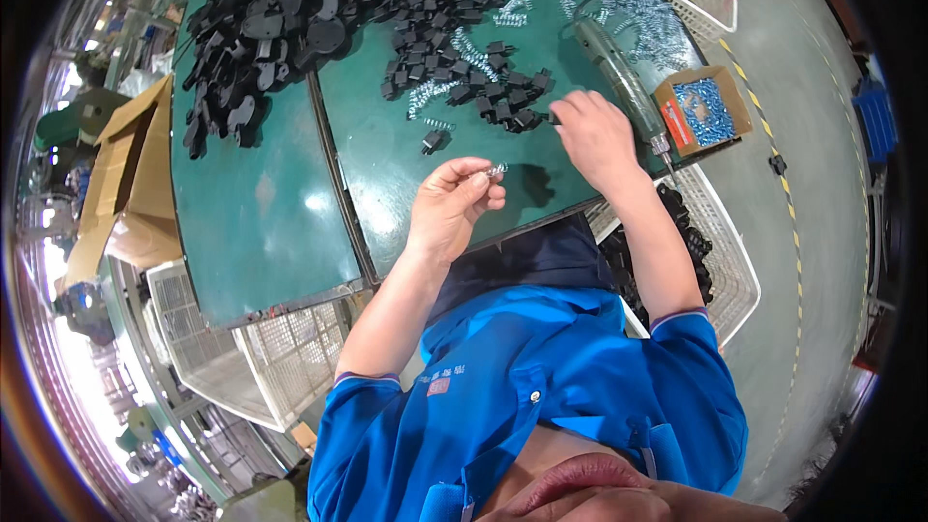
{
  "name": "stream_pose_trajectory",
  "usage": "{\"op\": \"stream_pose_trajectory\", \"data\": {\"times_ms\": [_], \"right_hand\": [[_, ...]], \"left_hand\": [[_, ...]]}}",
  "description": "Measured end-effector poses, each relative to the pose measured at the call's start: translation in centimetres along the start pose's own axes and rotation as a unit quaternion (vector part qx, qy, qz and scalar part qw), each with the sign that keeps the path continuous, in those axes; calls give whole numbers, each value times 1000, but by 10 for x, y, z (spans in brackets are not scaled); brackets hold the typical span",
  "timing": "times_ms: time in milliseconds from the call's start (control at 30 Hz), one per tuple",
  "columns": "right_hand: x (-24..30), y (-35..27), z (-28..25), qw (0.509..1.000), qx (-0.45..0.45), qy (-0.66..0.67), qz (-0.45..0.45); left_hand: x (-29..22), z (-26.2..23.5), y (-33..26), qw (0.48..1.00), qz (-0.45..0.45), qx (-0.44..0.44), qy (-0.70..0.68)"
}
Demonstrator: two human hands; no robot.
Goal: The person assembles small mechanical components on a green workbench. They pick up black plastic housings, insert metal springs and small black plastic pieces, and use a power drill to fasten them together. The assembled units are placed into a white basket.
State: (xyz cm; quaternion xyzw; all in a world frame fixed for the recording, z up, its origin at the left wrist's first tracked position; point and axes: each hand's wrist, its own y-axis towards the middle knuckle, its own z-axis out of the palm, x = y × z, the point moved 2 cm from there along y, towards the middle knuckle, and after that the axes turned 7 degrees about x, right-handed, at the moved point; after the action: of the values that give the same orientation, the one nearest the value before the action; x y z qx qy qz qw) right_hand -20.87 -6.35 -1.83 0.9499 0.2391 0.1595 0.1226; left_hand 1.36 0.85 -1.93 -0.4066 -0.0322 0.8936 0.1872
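Observation:
My left hand (447, 208) is raised over the near edge of the green table (261, 232). Its thumb and forefinger pinch a small metal coil spring (496, 170). To the right, my right hand (596, 140) is above the tabletop with its fingers curled together. A small black plastic block (554, 119) shows at its fingertips, partly hidden by them. Just beyond lie many similar black blocks (493, 101) in a loose heap. Strips of coil springs (430, 95) are scattered among them. A single black block (434, 142) sits apart, nearer my left hand.
Larger black plastic parts (271, 24) pile up at the far left. An electric screwdriver (619, 77) lies right of my right hand, beside a cardboard box of screws (704, 108). White plastic baskets (739, 275) stand below the table. An open carton (135, 184) is at the left.

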Motion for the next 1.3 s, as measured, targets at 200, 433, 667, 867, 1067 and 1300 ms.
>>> {"op": "stream_pose_trajectory", "data": {"times_ms": [200, 433, 667, 867, 1067, 1300], "right_hand": [[35, -32, -46, 919, -31, 390, -38], [50, -33, -49, 960, 12, 257, -106], [61, -31, -51, 954, 64, 269, -111], [69, -29, -51, 934, 88, 341, -54], [58, -27, -46, 910, 119, 395, -36], [105, -5, -26, 860, 87, 503, -18]], "left_hand": [[9, -7, -1, 999, -8, -11, 36], [4, 11, -2, 973, 34, 19, 227], [11, 17, -5, 972, 44, 33, 230], [28, 2, -9, 984, -87, 74, -139], [24, -9, -21, 970, -100, 94, -199], [6, -29, -38, 982, -23, 66, -175]]}}
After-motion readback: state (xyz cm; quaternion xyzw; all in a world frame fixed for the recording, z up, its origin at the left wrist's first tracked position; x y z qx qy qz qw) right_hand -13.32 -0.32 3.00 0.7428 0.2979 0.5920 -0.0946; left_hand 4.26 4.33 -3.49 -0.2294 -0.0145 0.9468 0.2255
